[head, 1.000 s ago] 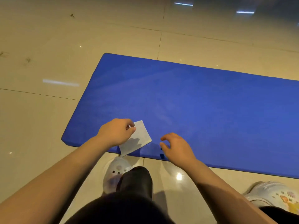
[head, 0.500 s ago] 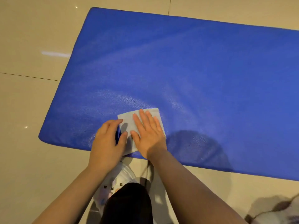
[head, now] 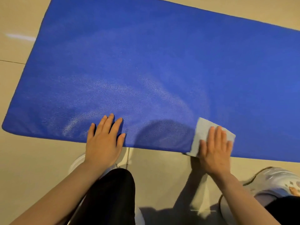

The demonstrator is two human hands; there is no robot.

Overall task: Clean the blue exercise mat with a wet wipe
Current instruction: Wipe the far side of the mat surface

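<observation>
A blue exercise mat (head: 162, 62) lies flat on the tiled floor and fills most of the view. A pale wet wipe (head: 201, 132) lies on the mat's near edge, at the right. My right hand (head: 214, 148) presses flat on the wipe with straight fingers, and one corner of the wipe hangs over the edge. My left hand (head: 105, 140) rests flat on the mat's near edge, fingers spread, about a hand's length to the left of the wipe. A damp sheen arcs across the mat between and above the hands.
Beige floor tiles (head: 21, 168) surround the mat. My knee in black trousers (head: 112, 195) is below the left hand. A white shoe (head: 276, 181) sits at the lower right, and another shows beside the knee.
My right hand has slid the wipe rightwards along the near edge, leaving a wet streak. My left hand has let go of the wipe and now lies flat on the mat.
</observation>
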